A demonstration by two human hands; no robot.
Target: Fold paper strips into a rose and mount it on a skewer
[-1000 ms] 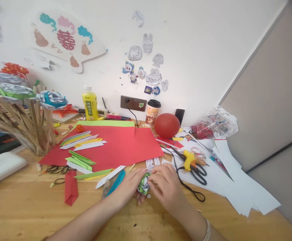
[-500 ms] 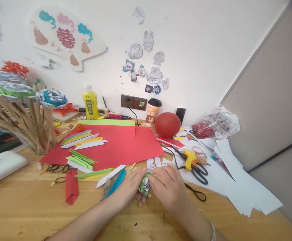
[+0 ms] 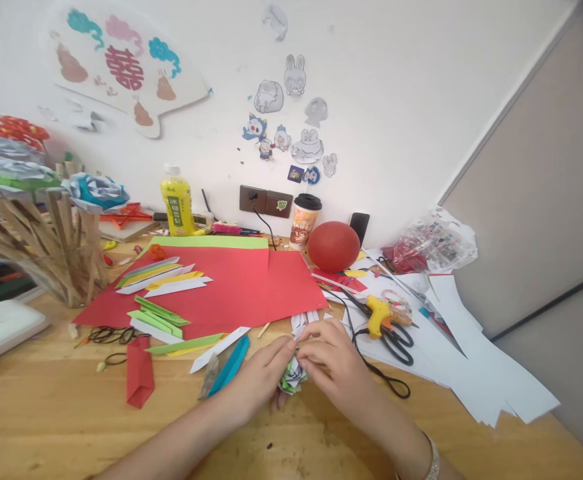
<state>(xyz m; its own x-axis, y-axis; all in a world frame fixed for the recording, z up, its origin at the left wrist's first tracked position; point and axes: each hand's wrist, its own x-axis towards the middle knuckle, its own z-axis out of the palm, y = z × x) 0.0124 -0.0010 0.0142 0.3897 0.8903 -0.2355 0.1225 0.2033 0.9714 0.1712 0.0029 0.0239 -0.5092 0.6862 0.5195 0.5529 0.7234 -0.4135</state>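
Observation:
A small folded-paper flower [image 3: 293,377], green and white, is between my hands above the wooden table near its front. My left hand [image 3: 266,370] is wrapped round its left side, with fingertips showing beneath it. On the right, my right hand [image 3: 329,357] has its fingers bent, the thumb and fingertips pinching at the flower's upper edge. My palms hide part of the flower. Just left of my left hand lie a blue folded strip [image 3: 230,365] and a white folded strip [image 3: 220,349].
A red sheet [image 3: 251,287] carries folded strips. Behind stand a yellow bottle [image 3: 177,205], a lidded cup [image 3: 305,221] and a red balloon [image 3: 333,246]. A yellow glue gun [image 3: 377,317], black-handled scissors [image 3: 397,343] and white paper [image 3: 476,367] lie right; paper flowers on sticks [image 3: 61,247] stand left.
The fingers of my right hand have lifted and spread a little at the flower's top. The flower is turned slightly and shows more of its white folds. The view has shifted slightly.

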